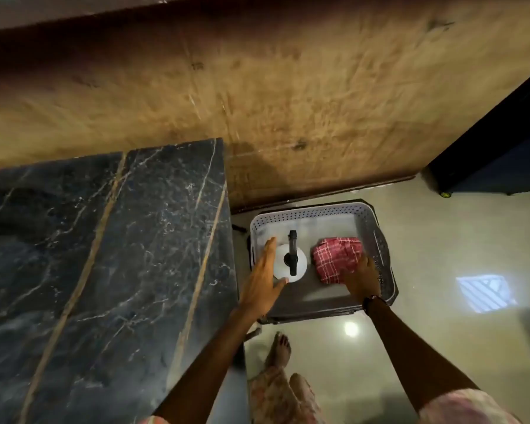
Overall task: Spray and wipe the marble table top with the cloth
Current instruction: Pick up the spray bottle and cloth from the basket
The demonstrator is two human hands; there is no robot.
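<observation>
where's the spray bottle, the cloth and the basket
spray bottle [290, 264], head view, on its white shoulder beside the black nozzle
cloth [334, 254], head view, middle of the red checked fabric
basket [306, 211], head view, on its perforated far wall

No text, label, brand, number or sign can be read anywhere in this view. The spray bottle in the basket shows only a plain white top and black nozzle from above. The cloth beside the bottle carries a red check pattern, no lettering.
</observation>
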